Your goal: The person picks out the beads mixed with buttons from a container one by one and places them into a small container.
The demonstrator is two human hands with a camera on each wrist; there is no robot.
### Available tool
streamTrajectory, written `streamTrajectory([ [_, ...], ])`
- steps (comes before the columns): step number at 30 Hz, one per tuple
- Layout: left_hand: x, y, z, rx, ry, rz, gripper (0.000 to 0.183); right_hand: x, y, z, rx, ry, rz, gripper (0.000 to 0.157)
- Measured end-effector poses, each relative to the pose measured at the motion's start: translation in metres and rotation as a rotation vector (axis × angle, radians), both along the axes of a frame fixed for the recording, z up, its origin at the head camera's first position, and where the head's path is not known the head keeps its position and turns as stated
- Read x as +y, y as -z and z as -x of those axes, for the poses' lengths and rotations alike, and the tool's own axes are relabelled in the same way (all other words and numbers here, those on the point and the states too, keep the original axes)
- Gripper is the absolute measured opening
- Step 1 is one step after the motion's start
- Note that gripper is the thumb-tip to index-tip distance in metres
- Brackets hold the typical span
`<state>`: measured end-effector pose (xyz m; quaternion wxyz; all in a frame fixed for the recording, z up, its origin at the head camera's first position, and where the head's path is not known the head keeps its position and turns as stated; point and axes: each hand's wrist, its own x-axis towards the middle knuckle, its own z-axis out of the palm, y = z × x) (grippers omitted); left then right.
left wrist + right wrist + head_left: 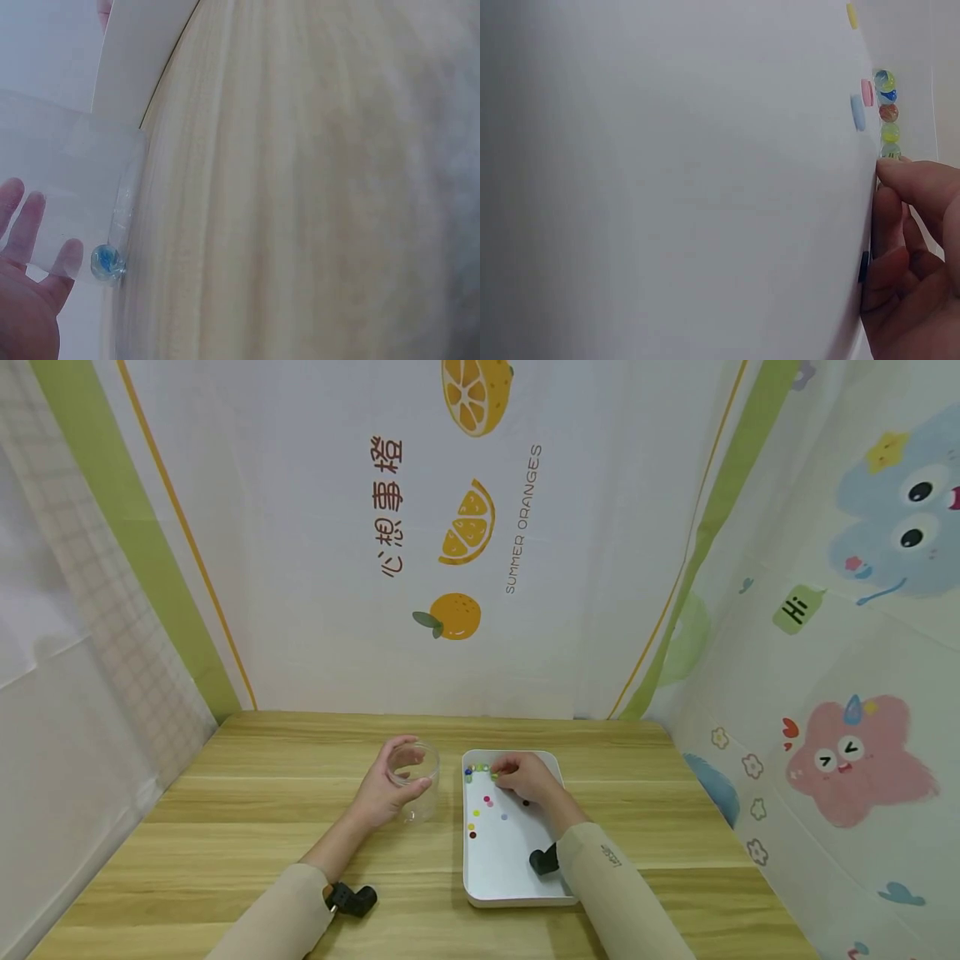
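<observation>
My left hand [392,783] grips a clear plastic cup [422,806] around its side, upright just left of the white tray. In the left wrist view a marble with blue in it [106,262] shows at the bottom of the cup [67,161]. Inside the tray's far end, my right hand [527,779] has thumb and forefinger together at a small yellow-green marble [494,776]. Beside these fingertips, several glass marbles [889,112] line up along the far wall, blue, reddish and yellow-green ones among them.
Across the floor of the white tray [502,868] lie several small flat coloured discs, including a pink one [867,93], a pale blue one [858,112] and a dark one [864,266]. The tray stands on a wooden table [247,810], with printed curtains behind and at the sides.
</observation>
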<state>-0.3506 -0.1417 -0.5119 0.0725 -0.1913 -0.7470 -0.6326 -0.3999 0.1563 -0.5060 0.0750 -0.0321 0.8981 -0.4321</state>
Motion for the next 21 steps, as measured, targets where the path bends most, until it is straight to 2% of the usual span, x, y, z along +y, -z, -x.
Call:
streamTrajectory([
  [8, -0.0001, 0.0007, 0.0007, 0.001, 0.001, -0.004, 0.074, 0.0011, -0.0010, 0.0012, -0.008, -0.003, -0.006, 0.014],
  [15, 0.0004, 0.0006, 0.0002, -0.003, -0.001, -0.005, 0.074, 0.0039, -0.0021, 0.0027, -0.062, 0.020, 0.049, 0.016],
  [21, 0.0002, 0.0006, 0.0003, -0.008, -0.001, -0.008, 0.074, 0.0057, -0.0052, 0.0014, -0.048, 0.015, 0.087, 0.016],
])
